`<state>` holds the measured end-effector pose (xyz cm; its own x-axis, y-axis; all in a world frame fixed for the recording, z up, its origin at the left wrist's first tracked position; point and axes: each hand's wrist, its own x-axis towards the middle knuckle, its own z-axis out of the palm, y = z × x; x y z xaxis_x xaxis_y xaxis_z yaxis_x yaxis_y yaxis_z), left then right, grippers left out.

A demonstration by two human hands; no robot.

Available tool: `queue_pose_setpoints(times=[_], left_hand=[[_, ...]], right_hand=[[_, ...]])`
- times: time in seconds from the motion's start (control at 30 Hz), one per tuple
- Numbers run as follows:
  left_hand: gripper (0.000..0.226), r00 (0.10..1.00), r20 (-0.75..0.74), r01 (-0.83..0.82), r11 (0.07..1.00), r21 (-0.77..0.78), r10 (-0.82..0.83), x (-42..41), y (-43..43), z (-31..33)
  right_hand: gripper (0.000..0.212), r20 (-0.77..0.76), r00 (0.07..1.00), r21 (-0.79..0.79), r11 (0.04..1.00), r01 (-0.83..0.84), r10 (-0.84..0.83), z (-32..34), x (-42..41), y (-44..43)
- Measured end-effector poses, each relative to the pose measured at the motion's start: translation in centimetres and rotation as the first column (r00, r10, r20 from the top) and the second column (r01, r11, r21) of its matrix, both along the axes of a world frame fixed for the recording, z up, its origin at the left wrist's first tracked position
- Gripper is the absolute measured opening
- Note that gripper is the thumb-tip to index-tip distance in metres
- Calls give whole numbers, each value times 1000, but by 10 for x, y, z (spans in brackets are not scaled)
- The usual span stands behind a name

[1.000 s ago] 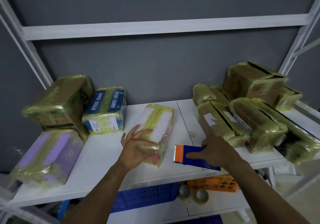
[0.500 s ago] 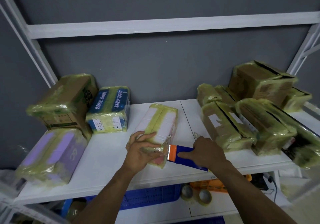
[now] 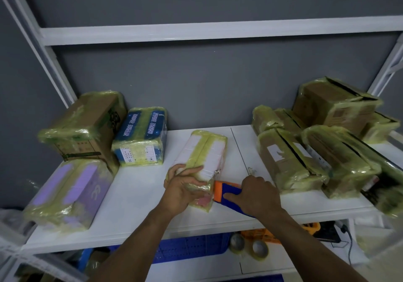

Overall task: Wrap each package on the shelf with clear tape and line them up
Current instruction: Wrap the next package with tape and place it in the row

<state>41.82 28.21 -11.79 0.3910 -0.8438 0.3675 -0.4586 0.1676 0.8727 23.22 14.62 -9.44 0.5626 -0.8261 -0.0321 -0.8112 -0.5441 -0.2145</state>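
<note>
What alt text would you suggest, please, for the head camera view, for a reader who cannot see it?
A person's left hand grips a white tape-wrapped package on a white shelf while the right hand holds a blue and orange tape dispenser against its near end. More wrapped packages sit on both sides.

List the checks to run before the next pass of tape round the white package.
1. Left hand grips the near end of the white package: ok.
2. Right hand grips the dispenser: ok.
3. Dispenser's orange end meets the package's near right corner: ok.
4. Tape stuck down on the package: cannot tell, the clear tape does not show.
5. Bare shelf on both sides of the package for turning it: ok.
6. Blue package stands apart from it: ok.
</note>
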Motion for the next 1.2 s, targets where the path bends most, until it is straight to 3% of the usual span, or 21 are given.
queue_pose_setpoints(times=[0.1,0.2,0.27,0.33,0.43,0.53,0.67,0.8,1.0,1.2], left_hand=[[37,998,-66,19,999,29,-17,0,0,2],[45,990,94,-115,989,95,106,1,-2,5],[74,971,114,-224,964,144,209,0,0,7],[113,934,149,-356,885,299,325,-5,-5,12],[144,844,429,-511,727,460,322,-11,-23,11],[132,819,481,-561,615,554,314,-18,-35,7],[119,794,539,-591,566,575,281,-22,-41,10],[122,807,566,-568,486,664,169,-17,-48,24],[130,868,419,-497,507,704,268,-2,-27,35],[116,796,499,-599,562,570,343,-31,14,35]], right_hand=[[64,46,998,56,998,35,-38,1,1,-1],[63,55,997,80,995,58,-62,9,-5,-11],[65,58,995,97,993,74,-80,11,-12,-17],[67,82,992,121,989,85,-96,11,-21,-23],[67,125,983,158,981,111,-131,12,-32,-28],[69,146,976,168,976,135,-160,12,-43,-29],[68,261,943,237,961,146,-207,13,-55,-30],[65,492,822,390,917,88,-288,14,-61,-26],[69,618,708,435,899,54,-342,19,-58,-11],[73,677,647,518,851,-81,-351,21,-42,13]])
